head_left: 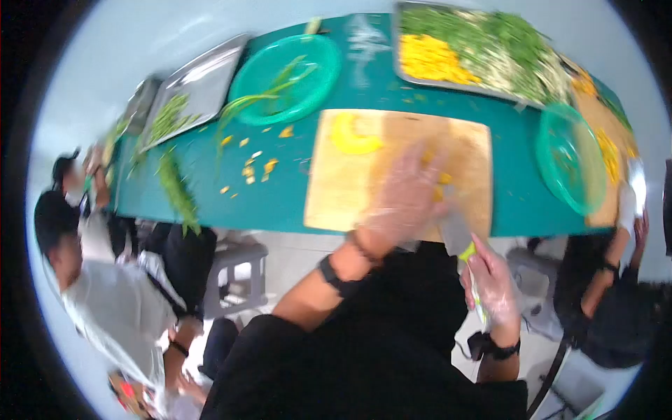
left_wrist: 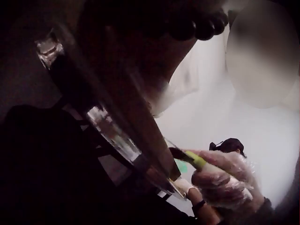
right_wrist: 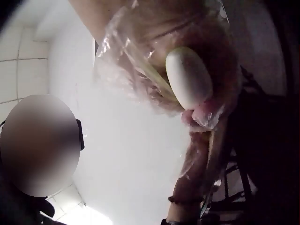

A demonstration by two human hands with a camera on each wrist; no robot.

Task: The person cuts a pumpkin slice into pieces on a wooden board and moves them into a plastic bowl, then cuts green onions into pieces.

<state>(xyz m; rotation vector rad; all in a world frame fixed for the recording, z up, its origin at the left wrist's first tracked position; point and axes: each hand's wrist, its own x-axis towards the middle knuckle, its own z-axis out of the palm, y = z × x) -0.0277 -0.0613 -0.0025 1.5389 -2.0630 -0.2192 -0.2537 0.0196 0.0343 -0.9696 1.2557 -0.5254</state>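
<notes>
In the head view my left hand (head_left: 406, 192), in a clear plastic glove, lies over the wooden cutting board (head_left: 332, 192) with fingers extended and blurred. Small yellow pieces (head_left: 445, 178) show beside its fingers. A curved yellow slice (head_left: 353, 136) lies at the board's upper left. My gloved right hand (head_left: 493, 283) grips a knife (head_left: 456, 231) by its green and white handle, blade close to the left fingertips at the board's front edge. The left wrist view shows the right hand (left_wrist: 220, 180) round the handle; in the right wrist view the white handle end (right_wrist: 188, 77) pokes from the fist (right_wrist: 215, 61).
A green basket (head_left: 318, 52) holding green stalks and a metal tray (head_left: 210, 73) stand left of the board. Behind is a tray of chopped vegetables (head_left: 483, 52). Another green basket (head_left: 560, 164) is at right. Yellow scraps (head_left: 249, 171) dot the table (head_left: 280, 199). People sit on both sides.
</notes>
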